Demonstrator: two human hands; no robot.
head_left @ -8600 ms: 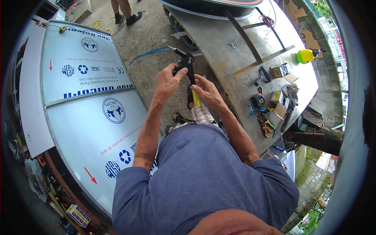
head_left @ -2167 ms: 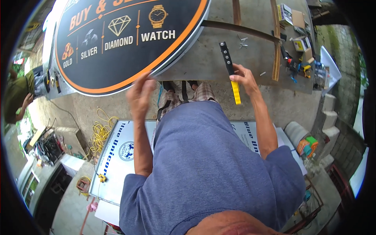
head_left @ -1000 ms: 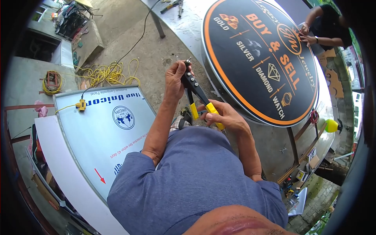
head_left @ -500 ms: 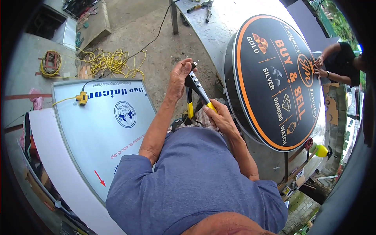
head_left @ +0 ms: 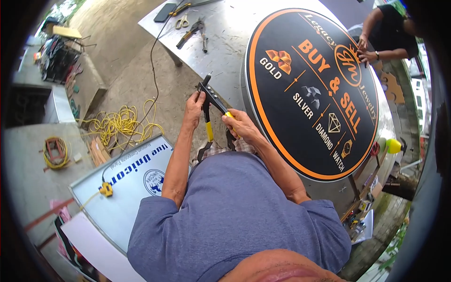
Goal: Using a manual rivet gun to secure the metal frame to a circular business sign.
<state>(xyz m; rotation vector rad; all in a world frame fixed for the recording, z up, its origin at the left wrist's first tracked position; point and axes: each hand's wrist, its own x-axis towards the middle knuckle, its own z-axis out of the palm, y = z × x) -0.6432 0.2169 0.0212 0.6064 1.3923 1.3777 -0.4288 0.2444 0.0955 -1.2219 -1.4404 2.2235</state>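
A hand riveter (head_left: 217, 101) with a dark head and yellow grips is held in front of my waist. My right hand (head_left: 242, 125) is wrapped round its upper yellow grip. Close to the head, my left hand (head_left: 193, 110) is closed, its thumb and fingers against the tool. A thin pin, apparently a rivet (head_left: 210, 75), sticks up from the nose. The second yellow grip hangs down, spread away from the first. Just right of the riveter stands a large round black sign (head_left: 293, 136) with an orange rim, on a metal-topped table (head_left: 225, 44).
Snips (head_left: 193, 34), scissors (head_left: 182, 22) and a phone (head_left: 165, 12) lie on the table. Another person's hands (head_left: 366, 50) touch the sign's far edge. At left are a coiled yellow cord (head_left: 123, 123), a framed light-blue panel (head_left: 129, 188) and a yellow power-cord socket (head_left: 106, 189).
My view has turned, with the table and sign shifting left. The riveter has moved left and now tilts with its nose upward. My left hand has slid slightly below the tool's head.
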